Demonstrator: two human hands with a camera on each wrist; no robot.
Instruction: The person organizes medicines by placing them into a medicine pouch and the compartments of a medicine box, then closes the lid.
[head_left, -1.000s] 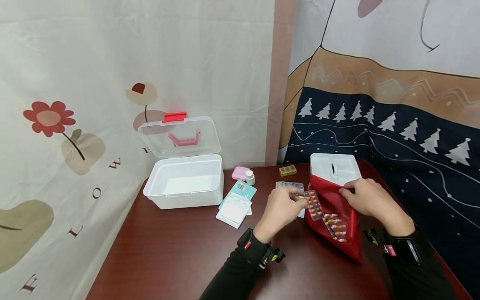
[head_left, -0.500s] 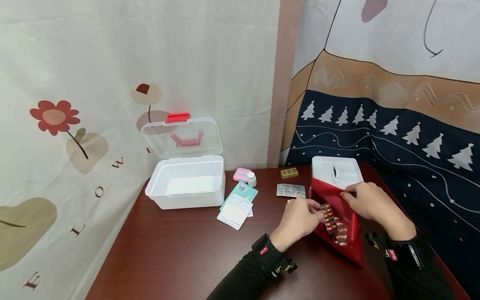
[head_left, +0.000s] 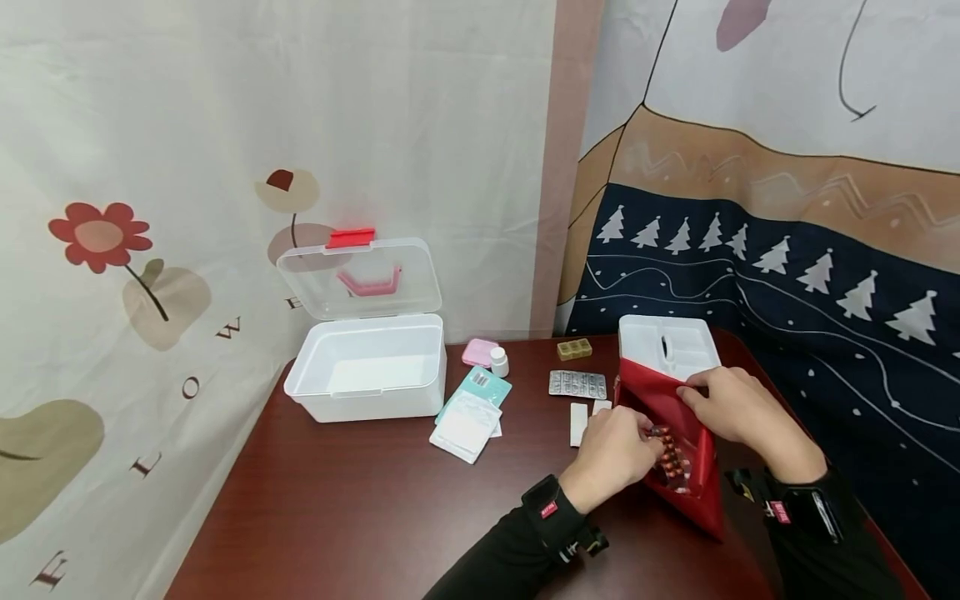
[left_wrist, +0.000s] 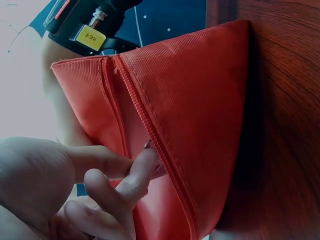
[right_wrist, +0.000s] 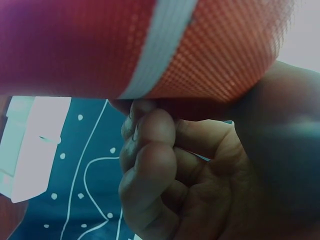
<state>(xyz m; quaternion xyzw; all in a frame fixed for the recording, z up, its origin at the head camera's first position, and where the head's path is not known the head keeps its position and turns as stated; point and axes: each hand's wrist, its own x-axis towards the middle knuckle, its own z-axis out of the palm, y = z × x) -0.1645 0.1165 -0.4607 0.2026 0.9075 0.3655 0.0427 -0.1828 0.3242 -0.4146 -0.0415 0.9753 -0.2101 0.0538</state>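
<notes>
A red zippered pouch (head_left: 705, 504) stands tilted with its mouth held wide on the right of the table. My right hand (head_left: 731, 410) grips its upper edge; in the right wrist view curled fingers (right_wrist: 155, 145) lie against the red fabric (right_wrist: 220, 55). With thumb and fingers my left hand (head_left: 613, 450) pinches a blister pack of orange-brown capsules (head_left: 670, 450) inside the mouth. Other capsules show lower in the pouch. In the left wrist view the left fingertips dip between the zipper edges (left_wrist: 150, 135), and the pack is mostly hidden.
Left of the pouch lie a silver blister pack (head_left: 577, 384), small white boxes (head_left: 578, 423) and a yellow pill case (head_left: 574, 349). Packets (head_left: 467, 425), a white bottle (head_left: 499, 362) and a pink case (head_left: 478, 352) sit near an open white box (head_left: 405, 404). A white container (head_left: 693, 342) stands behind the pouch.
My left hand has moved right and down, carrying the capsule blister pack from the pouch's left edge into its mouth. The right hand keeps its hold on the pouch.
</notes>
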